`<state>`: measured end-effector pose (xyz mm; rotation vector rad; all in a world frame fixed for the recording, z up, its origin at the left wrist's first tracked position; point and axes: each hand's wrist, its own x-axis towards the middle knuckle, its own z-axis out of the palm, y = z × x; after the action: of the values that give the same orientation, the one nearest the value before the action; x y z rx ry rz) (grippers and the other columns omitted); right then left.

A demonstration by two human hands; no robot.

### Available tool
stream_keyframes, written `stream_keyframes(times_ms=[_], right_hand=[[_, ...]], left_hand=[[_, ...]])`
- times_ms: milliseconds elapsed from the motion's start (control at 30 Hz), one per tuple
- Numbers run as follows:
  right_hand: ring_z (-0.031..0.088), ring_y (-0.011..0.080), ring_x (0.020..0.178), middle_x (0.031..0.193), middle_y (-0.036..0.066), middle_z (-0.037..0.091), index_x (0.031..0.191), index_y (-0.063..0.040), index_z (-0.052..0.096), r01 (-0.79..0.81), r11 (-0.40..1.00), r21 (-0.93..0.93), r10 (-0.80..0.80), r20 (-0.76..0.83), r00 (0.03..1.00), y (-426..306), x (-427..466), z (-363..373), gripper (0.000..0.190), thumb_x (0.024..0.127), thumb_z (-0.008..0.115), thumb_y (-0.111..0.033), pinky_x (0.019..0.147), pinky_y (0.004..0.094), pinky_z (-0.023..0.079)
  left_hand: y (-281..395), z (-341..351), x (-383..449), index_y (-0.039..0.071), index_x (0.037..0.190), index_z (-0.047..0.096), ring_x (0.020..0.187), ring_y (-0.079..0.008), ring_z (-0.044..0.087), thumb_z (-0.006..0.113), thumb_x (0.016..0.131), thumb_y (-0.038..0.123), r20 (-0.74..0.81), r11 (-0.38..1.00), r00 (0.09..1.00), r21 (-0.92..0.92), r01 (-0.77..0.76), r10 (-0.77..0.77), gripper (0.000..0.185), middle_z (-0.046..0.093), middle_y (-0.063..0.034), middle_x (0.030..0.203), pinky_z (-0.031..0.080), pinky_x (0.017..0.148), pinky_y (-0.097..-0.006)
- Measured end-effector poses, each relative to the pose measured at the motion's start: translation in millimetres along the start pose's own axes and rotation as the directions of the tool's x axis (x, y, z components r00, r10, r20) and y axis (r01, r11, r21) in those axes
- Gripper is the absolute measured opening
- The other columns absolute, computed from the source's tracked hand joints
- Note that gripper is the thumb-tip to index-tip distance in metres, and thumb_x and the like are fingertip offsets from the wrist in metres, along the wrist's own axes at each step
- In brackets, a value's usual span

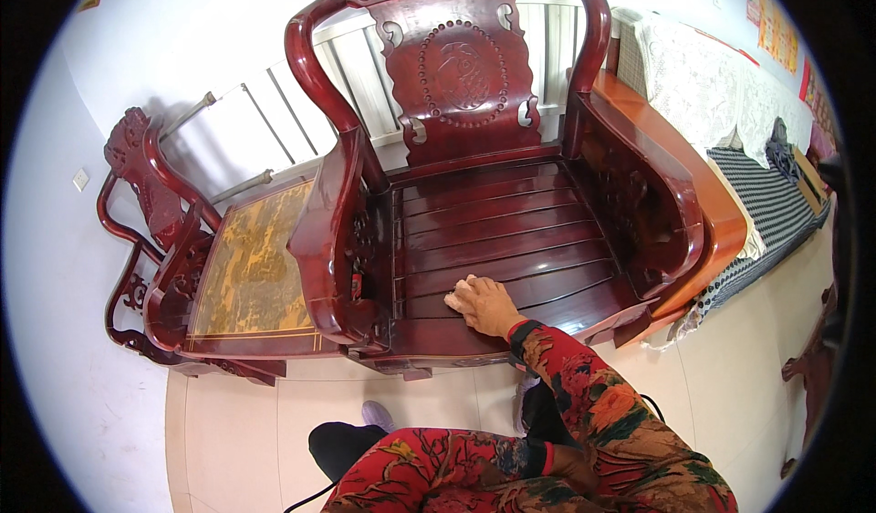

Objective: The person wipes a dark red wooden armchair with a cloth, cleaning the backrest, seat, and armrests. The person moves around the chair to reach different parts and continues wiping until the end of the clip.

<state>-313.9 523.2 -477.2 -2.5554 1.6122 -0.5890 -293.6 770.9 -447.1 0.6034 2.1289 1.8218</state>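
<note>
My right hand (487,305) presses a crumpled pale pink cloth (460,297) on the slatted seat (499,232) of a dark red carved wooden armchair (465,75), close to the seat's front edge. The fingers are bent over the cloth, which shows at their left side. My left hand (569,466) lies low at my body, past the cuff of the floral sleeve. It is mostly in shadow and partly hidden by clothing, so its fingers do not show.
A side table (256,260) with a patterned gold top stands left of the armchair, with another carved chair (154,218) beyond it. To the right are an orange-brown wooden piece (712,198) and a seat with striped fabric (759,184). A white radiator (356,68) stands behind.
</note>
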Motion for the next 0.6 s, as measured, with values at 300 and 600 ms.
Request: stream_keyframes(times_ms=[300,600], right_hand=[[0.049,0.0368,0.125,0.139,0.017,0.048,0.139,-0.020,0.048,-0.026,0.999,0.024,0.027,-0.031,0.999,4,0,10,0.065,0.079,0.071,-0.027,0.104,0.0492,0.041],[0.048,0.0354,0.125,0.137,0.011,0.048,0.138,-0.025,0.050,0.067,0.995,-0.069,-0.064,0.040,0.997,0,-2,-8,0.061,0.081,0.072,-0.030,0.102,0.0500,0.042]], left_hand=[[-2,-3,-4,0.001,0.096,0.065,0.093,-0.0377,0.063,0.048,0.099,0.014,-0.001,1.000,1.000,0.010,-0.001,0.001,0.022,0.067,-0.0201,0.099,0.049,0.081,-0.0464],[2,-17,-18,0.001,0.097,0.065,0.095,-0.0394,0.064,0.047,0.099,0.014,-0.031,0.982,0.997,0.177,0.068,-0.063,0.022,0.067,-0.0212,0.100,0.049,0.082,-0.0473]])
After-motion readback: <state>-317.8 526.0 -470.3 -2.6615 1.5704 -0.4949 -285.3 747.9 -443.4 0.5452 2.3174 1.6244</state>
